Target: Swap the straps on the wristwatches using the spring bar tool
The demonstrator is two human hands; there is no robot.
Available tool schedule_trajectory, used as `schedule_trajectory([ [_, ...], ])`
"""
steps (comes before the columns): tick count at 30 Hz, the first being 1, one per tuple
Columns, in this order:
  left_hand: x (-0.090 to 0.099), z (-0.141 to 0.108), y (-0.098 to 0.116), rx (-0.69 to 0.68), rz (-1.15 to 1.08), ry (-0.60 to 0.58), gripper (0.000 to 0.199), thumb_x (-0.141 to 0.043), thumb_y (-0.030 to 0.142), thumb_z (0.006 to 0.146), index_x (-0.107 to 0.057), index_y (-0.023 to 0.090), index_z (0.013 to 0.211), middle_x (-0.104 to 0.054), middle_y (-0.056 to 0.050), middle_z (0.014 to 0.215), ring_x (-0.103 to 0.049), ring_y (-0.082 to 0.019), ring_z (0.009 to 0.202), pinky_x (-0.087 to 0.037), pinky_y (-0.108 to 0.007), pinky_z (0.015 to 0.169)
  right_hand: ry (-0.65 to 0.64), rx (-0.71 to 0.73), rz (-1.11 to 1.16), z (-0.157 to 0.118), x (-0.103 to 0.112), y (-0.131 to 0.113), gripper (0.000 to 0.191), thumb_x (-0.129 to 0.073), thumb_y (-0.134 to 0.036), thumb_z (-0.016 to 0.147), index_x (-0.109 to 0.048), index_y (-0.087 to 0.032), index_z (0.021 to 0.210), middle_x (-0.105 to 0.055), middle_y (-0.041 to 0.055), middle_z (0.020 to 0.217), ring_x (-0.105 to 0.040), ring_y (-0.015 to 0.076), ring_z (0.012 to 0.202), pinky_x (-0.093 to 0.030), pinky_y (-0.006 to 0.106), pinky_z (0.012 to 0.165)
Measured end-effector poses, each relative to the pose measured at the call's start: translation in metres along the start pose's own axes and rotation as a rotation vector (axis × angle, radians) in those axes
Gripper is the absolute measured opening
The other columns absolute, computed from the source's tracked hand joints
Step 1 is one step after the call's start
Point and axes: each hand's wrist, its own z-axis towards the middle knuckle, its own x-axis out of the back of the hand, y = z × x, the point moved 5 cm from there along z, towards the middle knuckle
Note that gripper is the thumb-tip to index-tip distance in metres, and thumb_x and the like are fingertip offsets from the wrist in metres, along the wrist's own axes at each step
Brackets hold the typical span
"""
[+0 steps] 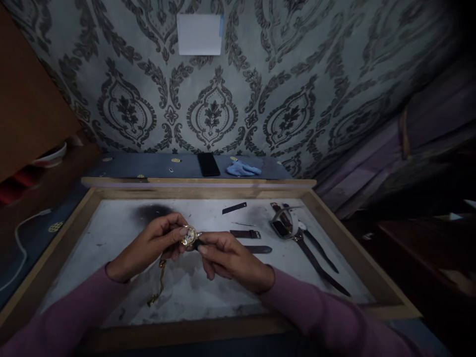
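Pinched in the fingers of my left hand (163,240) is a gold wristwatch (189,237) with a round, light dial turned up. A gold bracelet chain (162,277) shows below that hand; whether it joins the watch is hidden. My right hand (230,255) is closed right beside the watch case, its thumb and fingers pinching something small and dark that I cannot make out. Both hands are above the white floor of a wood-framed tray (208,297). Behind the right hand lie a dark watch strap piece (246,234) with a buckle and a second strap piece (262,249).
A dark flat blade (234,208) and a thin metal tool (243,224) lie in the tray. Several watches (284,228) with straps are heaped at its right. Behind the tray are a black phone (208,164) and a blue cloth (243,168). A white cable (23,243) runs at left.
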Motion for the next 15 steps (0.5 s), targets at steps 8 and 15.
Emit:
schedule_trajectory([
  [8,-0.0029,-0.0002,0.0079,-0.040,0.065,0.005,0.030,-0.057,0.045,0.090,-0.053,0.016,0.082,-0.058,0.003,0.066,-0.048,-0.007,0.048,-0.031,-0.017,0.042,0.023,-0.069,0.136,0.0009,0.0004,0.0038,0.033,-0.062,-0.038,0.087,-0.066,-0.010,0.104,-0.057,-0.0056,0.048,-0.025,0.0007,0.029,-0.013,0.018,0.033],
  [15,-0.0025,0.0011,0.0085,-0.044,0.032,0.018,0.028,-0.057,0.043,0.090,-0.052,0.017,0.081,-0.057,0.004,0.064,-0.046,-0.006,0.048,-0.032,-0.016,0.042,0.030,-0.081,0.147,0.0011,-0.0009,0.0036,0.033,-0.062,-0.039,0.087,-0.066,-0.011,0.104,-0.057,-0.0066,0.047,-0.025,0.0005,0.030,-0.012,0.019,0.033],
])
